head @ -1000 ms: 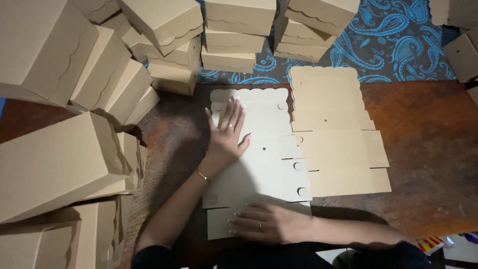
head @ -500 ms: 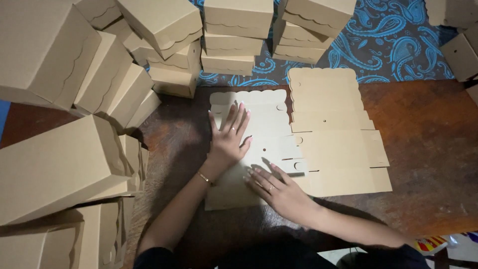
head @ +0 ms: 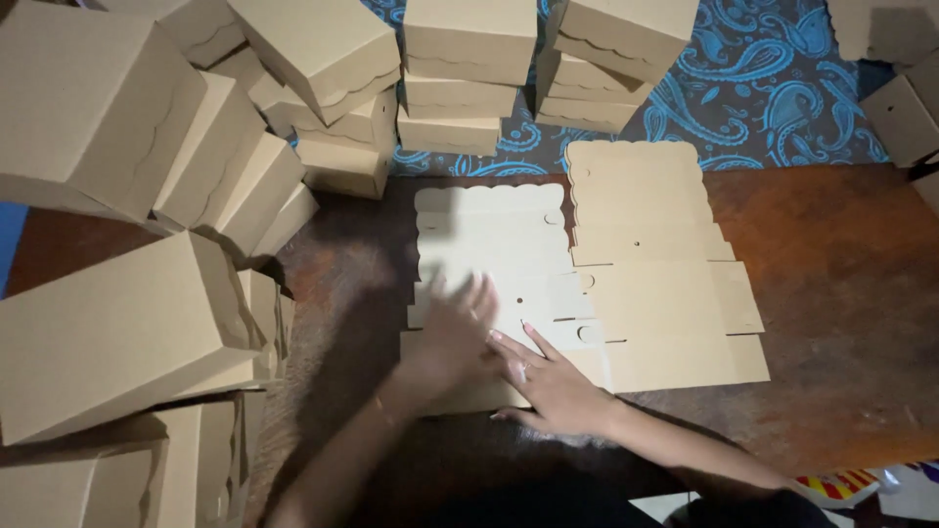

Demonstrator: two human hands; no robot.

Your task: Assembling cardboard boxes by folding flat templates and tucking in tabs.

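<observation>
Since half a second ago, the left hand point(head: 452, 337) has slid down from the upper part of the blank point(head: 489, 284) toward the near edge, and it is blurred by this motion; the right hand point(head: 553, 386) has stayed low and now lies just beside it. Both hands are spread open with palms down, flat on the card, and they grip nothing. This blank is a flat, die-cut sheet of pale cardboard with a scalloped far edge and small round holes, lying on the dark brown counter point(head: 841, 284), near the person. Such card looks light, thin and rather stiff, so it probably bends cleanly along its scored lines but can crease if it is pressed elsewhere; a good hold would be at the side flaps or the near edge. Touching its right side lies a stack of blanks point(head: 655, 264). Further out, folded boxes point(head: 108, 332) stand piled at the left and along the far side, where a blue patterned cloth point(head: 763, 88) shows behind them.
</observation>
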